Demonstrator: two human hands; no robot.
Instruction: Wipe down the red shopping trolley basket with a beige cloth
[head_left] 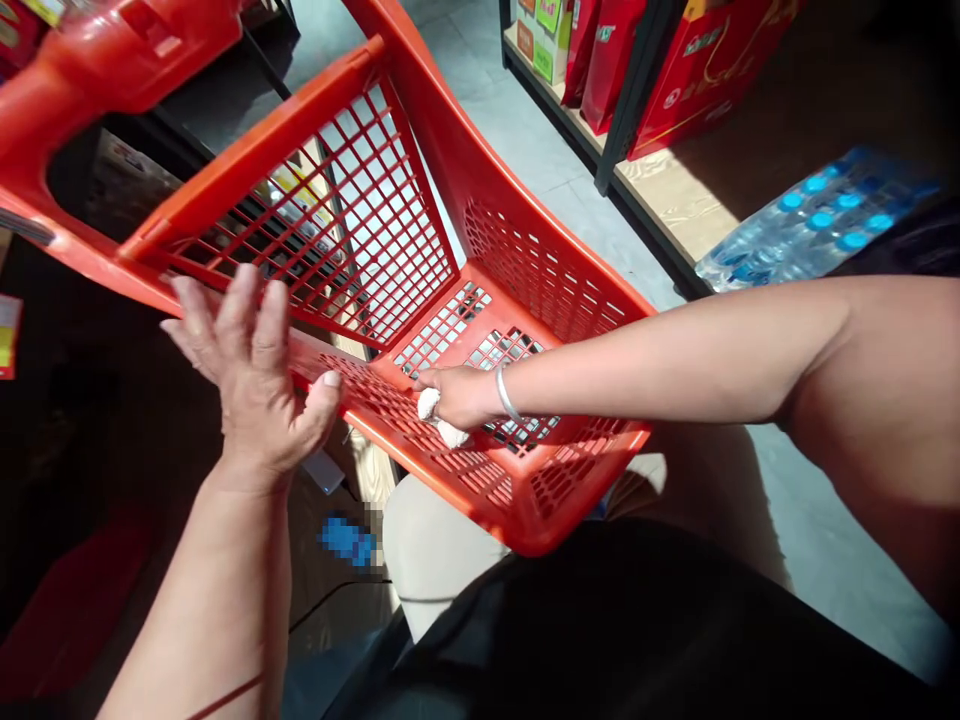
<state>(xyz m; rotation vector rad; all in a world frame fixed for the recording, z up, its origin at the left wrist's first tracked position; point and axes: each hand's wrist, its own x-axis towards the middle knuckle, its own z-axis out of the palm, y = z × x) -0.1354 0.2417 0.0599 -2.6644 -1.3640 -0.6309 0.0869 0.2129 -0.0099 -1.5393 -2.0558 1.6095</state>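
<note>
Grey tiled floor point(472, 50) runs beyond the far side of the red cart point(446, 130), and past that stands a shelf point(675, 195) with red bags point(705, 80) at one end of what shows and a pack of bottles point(832, 215) nearer the cart's front. The relation that counts is cloth to near wall: the cloth point(453, 434) is down inside the cart, against or just beside the slotted wall on the wearer's side, and whether it truly presses there is hard to tell. The right hand point(461, 398), reaching in across the cart's far rim, is the nearer one; its fingers are bunched on the cloth, which shows in two white lumps, one by the fingertips and one under the palm's edge. It is crumpled, so no firm long axis can be read, though the lumps line up roughly along the cart's near wall. A silvery bracelet point(506, 393) circles that wrist, over the cart's floor. The left hand point(259, 385) is at the cart's near rim, further toward the handle than the cloth, with fingers spread wide and thumb out to the side; it holds nothing that can be seen, and how firmly it meets the rim cannot be told. From those spread fingers, the cloth lies forward along the cart and lower, inside the basket
</note>
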